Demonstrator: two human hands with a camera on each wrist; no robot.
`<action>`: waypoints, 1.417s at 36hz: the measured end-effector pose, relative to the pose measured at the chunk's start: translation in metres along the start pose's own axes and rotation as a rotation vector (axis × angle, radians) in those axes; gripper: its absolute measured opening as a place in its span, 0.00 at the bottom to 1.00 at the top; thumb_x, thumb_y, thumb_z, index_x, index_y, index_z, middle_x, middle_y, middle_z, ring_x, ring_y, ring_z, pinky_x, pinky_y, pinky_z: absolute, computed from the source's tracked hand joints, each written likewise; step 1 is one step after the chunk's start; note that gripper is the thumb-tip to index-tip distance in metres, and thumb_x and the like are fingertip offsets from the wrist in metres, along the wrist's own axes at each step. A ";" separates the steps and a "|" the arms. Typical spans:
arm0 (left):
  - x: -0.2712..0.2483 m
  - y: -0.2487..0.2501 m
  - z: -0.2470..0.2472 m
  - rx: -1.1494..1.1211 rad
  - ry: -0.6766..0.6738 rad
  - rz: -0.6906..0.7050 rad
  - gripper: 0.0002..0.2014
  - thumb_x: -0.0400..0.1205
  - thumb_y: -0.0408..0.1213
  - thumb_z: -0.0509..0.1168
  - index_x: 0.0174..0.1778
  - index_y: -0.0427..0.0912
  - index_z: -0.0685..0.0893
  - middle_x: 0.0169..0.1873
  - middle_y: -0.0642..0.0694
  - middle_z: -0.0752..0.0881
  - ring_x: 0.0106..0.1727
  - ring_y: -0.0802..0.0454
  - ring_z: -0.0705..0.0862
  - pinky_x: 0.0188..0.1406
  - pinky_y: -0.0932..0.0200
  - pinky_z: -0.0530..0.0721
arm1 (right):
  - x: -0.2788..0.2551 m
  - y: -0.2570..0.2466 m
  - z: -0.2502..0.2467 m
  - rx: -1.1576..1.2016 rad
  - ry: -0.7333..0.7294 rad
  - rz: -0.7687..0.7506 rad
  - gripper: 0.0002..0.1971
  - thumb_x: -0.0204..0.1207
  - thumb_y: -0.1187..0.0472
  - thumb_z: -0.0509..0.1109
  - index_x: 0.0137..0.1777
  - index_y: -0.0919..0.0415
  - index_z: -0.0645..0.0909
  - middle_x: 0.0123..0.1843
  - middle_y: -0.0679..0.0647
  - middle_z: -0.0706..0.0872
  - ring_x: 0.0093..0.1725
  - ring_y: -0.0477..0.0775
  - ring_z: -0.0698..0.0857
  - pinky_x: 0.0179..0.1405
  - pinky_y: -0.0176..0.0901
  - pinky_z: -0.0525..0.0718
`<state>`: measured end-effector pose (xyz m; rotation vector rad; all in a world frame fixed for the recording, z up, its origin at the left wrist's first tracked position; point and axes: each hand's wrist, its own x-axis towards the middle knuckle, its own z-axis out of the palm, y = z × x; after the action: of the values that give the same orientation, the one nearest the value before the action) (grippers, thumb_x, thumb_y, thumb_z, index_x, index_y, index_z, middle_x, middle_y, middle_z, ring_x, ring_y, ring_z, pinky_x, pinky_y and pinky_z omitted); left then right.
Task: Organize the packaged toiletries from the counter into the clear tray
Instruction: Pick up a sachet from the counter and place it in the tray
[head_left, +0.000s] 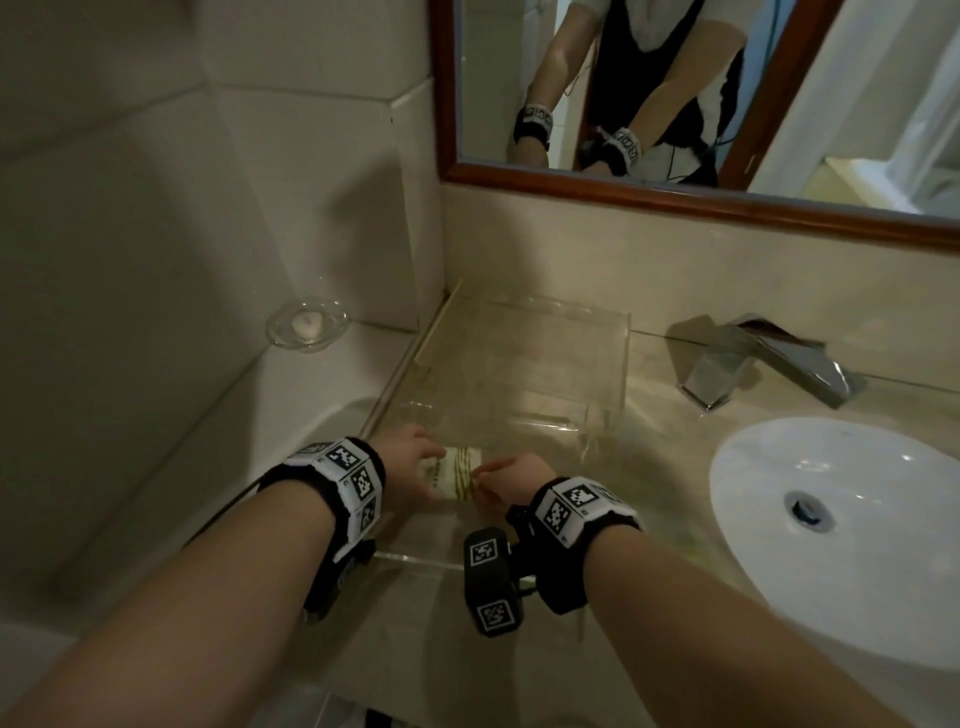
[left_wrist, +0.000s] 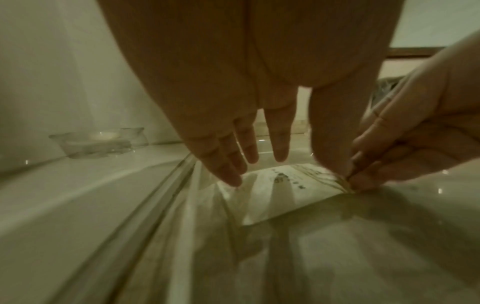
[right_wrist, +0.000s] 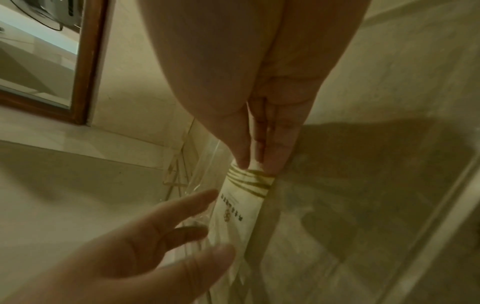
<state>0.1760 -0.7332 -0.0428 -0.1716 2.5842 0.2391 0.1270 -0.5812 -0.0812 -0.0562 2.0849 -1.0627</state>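
A white flat packet (head_left: 457, 475) with olive stripes and print lies low in the clear tray (head_left: 415, 558), near its left wall. My right hand (head_left: 506, 478) pinches the packet's striped end (right_wrist: 249, 181) between thumb and fingers (right_wrist: 257, 164). My left hand (head_left: 415, 457) has straight, spread fingers, and their tips touch the packet's plain end (left_wrist: 259, 197). In the left wrist view the left hand (left_wrist: 280, 152) hangs over the packet, with the right hand (left_wrist: 389, 156) at its corner. The right wrist view shows the left hand (right_wrist: 166, 242) beside the packet (right_wrist: 239, 209).
A second clear tray (head_left: 524, 353) stands farther back against the wall. A glass soap dish (head_left: 306, 325) sits on the ledge to the left. A chrome faucet (head_left: 763, 364) and white basin (head_left: 841, 519) are to the right. A framed mirror (head_left: 675, 197) hangs above.
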 end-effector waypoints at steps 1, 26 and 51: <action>-0.002 -0.001 -0.001 0.034 0.011 -0.008 0.34 0.75 0.46 0.71 0.77 0.50 0.68 0.76 0.47 0.64 0.76 0.47 0.69 0.76 0.54 0.69 | -0.001 -0.001 0.001 -0.035 0.020 -0.008 0.14 0.80 0.65 0.64 0.62 0.64 0.85 0.50 0.56 0.86 0.53 0.55 0.83 0.67 0.49 0.81; 0.010 0.004 -0.011 0.170 -0.035 -0.085 0.23 0.71 0.35 0.73 0.60 0.42 0.73 0.65 0.40 0.68 0.59 0.37 0.80 0.57 0.50 0.79 | -0.015 -0.011 -0.002 -0.299 -0.015 -0.046 0.17 0.83 0.60 0.60 0.64 0.69 0.82 0.62 0.64 0.86 0.65 0.64 0.83 0.63 0.47 0.80; 0.007 0.134 -0.069 -0.061 0.131 0.058 0.19 0.82 0.45 0.64 0.68 0.44 0.78 0.66 0.46 0.82 0.67 0.47 0.80 0.65 0.57 0.77 | -0.078 0.013 -0.161 -0.241 0.260 -0.187 0.18 0.81 0.52 0.65 0.66 0.60 0.81 0.50 0.53 0.84 0.46 0.51 0.85 0.46 0.42 0.84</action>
<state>0.1132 -0.6174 0.0298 -0.1388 2.7157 0.3385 0.0791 -0.4374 0.0139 -0.2482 2.4758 -0.9619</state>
